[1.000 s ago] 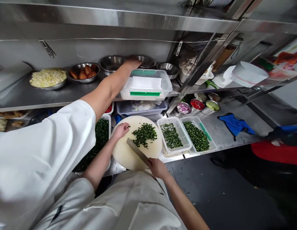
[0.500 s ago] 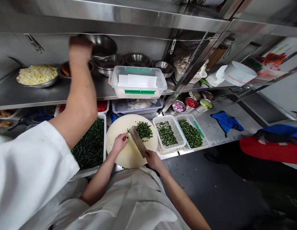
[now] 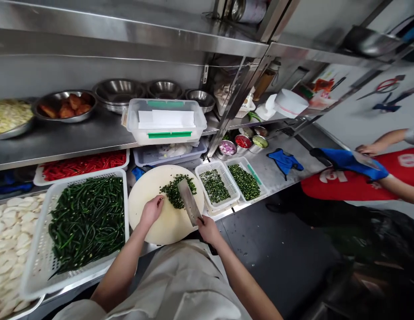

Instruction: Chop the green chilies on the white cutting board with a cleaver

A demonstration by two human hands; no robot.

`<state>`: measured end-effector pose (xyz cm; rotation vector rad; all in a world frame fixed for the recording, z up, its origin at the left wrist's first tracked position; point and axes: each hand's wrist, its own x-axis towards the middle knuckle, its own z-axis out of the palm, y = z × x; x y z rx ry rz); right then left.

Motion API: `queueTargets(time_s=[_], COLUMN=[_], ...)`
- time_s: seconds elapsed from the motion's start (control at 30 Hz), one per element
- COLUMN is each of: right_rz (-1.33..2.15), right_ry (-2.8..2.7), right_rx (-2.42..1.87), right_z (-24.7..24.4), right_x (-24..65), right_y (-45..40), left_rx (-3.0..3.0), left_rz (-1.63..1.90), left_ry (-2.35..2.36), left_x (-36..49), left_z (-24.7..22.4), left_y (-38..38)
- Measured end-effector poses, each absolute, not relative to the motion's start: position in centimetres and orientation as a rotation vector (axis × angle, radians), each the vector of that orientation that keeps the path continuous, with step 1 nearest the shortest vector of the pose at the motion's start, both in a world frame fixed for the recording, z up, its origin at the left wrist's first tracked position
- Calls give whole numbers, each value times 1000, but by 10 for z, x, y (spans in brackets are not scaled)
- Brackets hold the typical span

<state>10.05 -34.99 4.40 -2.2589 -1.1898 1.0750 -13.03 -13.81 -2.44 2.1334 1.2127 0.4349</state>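
My right hand (image 3: 208,230) grips the handle of a cleaver (image 3: 189,200), its broad blade tilted over the right part of the round white cutting board (image 3: 143,182). Beside the blade lies a pile of chopped green chilies (image 3: 173,191). At the board's left side, my left hand (image 3: 151,210) is closed with fingertips pinched together, apart from the blade. A small dark bit shows at those fingertips, too small to name. Left of the board stands a white basket (image 3: 126,200) of whole green chilies (image 3: 90,222).
Right of the board are a white basket (image 3: 236,189) and a plastic tub (image 3: 264,191) of chopped green chilies. Red chilies (image 3: 86,166) and pale slices (image 3: 10,249) fill trays at left. A lidded box (image 3: 166,129) sits on the shelf. A person in a red apron (image 3: 353,184) works at right.
The co-worker's arm that reached across on the left is gone from view. The view has turned left. My cleaver has moved from the board's middle to the right side of the chopped pile.
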Motion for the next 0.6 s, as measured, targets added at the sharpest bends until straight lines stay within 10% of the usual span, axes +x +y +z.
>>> queueTargets(time_s=[0.6], right_rz=[877], right_ry=[-1073], right_rx=[-2769], right_z=[66], right_x=[132], right_y=[-306], left_rx=[2555], left_rz=[291], left_ry=[803], left_x=[21], left_z=[-8], left_y=[-68])
